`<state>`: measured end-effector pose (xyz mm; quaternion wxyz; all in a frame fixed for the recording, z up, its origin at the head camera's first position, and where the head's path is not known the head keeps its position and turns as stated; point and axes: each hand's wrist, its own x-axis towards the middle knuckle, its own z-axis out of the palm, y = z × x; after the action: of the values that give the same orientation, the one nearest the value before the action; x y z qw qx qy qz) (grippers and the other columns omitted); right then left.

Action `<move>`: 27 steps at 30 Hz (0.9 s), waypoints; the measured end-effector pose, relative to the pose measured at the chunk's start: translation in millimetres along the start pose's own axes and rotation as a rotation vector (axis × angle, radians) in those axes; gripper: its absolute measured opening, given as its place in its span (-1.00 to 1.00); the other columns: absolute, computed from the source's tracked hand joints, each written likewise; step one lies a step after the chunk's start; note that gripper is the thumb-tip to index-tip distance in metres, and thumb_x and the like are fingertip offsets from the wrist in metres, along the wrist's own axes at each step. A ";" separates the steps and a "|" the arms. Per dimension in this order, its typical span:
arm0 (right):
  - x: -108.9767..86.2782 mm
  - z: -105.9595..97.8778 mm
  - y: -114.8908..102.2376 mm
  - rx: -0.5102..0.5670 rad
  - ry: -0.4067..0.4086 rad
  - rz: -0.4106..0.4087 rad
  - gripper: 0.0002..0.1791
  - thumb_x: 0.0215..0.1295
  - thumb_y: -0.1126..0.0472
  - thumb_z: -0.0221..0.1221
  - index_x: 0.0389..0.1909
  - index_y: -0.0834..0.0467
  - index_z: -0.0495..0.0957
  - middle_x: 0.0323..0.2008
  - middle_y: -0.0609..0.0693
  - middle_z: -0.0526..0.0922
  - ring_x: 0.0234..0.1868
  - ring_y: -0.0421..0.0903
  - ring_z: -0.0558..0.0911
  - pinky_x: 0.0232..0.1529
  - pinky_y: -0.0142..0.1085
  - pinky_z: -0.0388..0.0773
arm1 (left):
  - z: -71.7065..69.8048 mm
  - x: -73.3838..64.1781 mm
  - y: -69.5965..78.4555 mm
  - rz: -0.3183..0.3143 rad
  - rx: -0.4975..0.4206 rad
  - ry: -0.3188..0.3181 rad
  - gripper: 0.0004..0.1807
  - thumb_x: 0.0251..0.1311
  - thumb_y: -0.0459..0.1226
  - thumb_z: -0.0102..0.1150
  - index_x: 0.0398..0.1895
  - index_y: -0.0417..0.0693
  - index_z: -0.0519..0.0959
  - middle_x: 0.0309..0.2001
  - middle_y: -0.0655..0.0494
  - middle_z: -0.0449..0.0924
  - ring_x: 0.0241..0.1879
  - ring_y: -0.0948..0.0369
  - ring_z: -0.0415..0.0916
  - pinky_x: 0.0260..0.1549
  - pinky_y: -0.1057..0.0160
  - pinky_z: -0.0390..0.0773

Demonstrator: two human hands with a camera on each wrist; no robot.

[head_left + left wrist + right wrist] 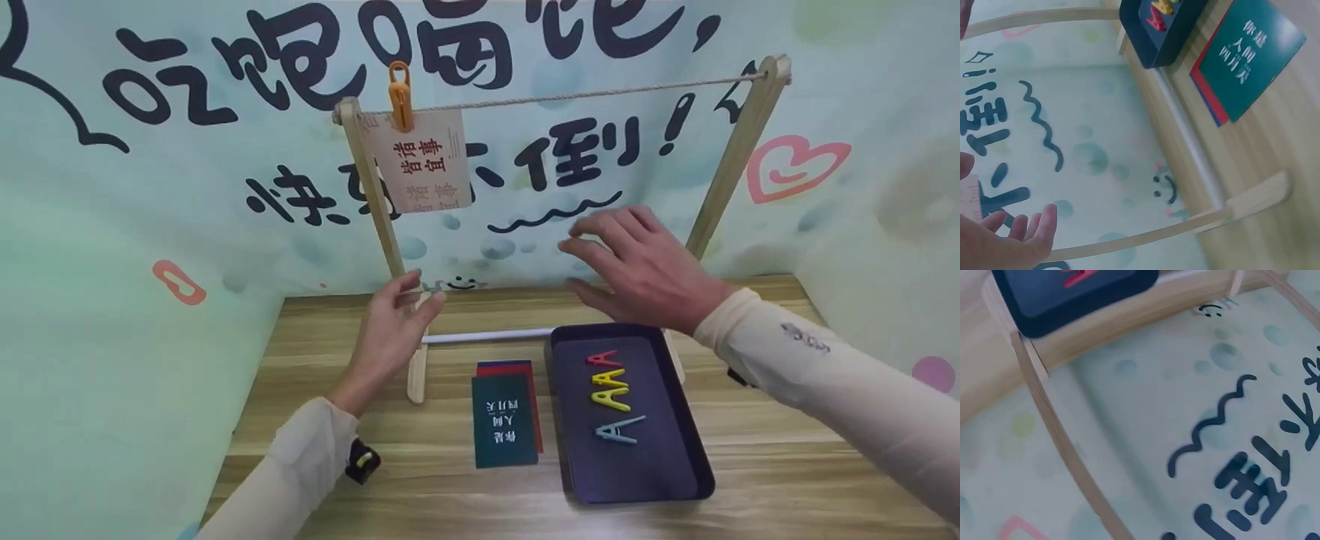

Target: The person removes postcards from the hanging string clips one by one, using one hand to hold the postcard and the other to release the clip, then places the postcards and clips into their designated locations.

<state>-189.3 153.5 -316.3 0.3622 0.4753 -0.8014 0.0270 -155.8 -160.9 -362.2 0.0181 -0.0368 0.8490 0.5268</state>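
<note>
A pink card (421, 169) with dark characters hangs from the string (570, 97) of a wooden rack, held by an orange clothespin (401, 97). My left hand (390, 334) is beside the rack's left post, below the card, with loose fingers and nothing in them; in the left wrist view its fingers (1044, 230) show near that post. Over the far end of the dark tray (637, 480), my right hand (645, 266) hovers with loosely bent fingers, holding nothing. Inside the tray lie a red clothespin (602, 359), yellow clothespins (611, 399) and a blue-grey clothespin (621, 430).
Left of the tray, a small stack of cards lies on the wooden table (420, 480), a green card (506, 424) on top. A white bar (487, 335) runs low between the rack's posts. Behind stands a pale backdrop (247, 225) with large black writing.
</note>
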 end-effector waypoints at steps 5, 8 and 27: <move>29.2 -9.2 6.9 -0.021 0.018 -0.045 -0.53 0.28 0.04 0.31 0.11 0.21 0.52 0.01 0.18 0.56 0.04 0.14 0.53 0.05 -0.02 0.53 | -8.8 5.6 21.6 0.027 0.062 -0.029 -0.29 0.40 -0.03 0.16 0.52 0.01 0.19 0.47 0.01 0.24 0.43 0.05 0.28 0.38 0.07 0.42; 43.9 -13.5 10.4 -0.018 0.033 -0.049 -0.49 0.29 0.01 0.30 0.14 0.22 0.50 0.03 0.20 0.56 0.06 0.15 0.52 0.09 0.00 0.52 | -14.0 8.8 32.7 0.029 0.100 -0.030 -0.28 0.39 -0.02 0.16 0.53 0.01 0.18 0.48 0.00 0.24 0.44 0.05 0.28 0.39 0.06 0.42; 155.0 -39.1 18.6 -0.070 -0.052 0.042 -0.20 0.37 -0.15 0.20 0.42 0.24 0.20 0.33 0.25 0.37 0.35 0.18 0.38 0.45 -0.02 0.30 | -39.0 31.8 73.3 -0.013 0.062 -0.124 -0.07 0.37 0.09 0.13 0.61 -0.03 -0.07 0.62 -0.10 -0.06 0.50 -0.04 0.23 0.39 0.01 0.41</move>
<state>-226.4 63.8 -188.0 0.3570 0.4458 -0.8208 -0.0056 -193.2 -164.8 -281.6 0.0750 -0.0090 0.8618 0.5015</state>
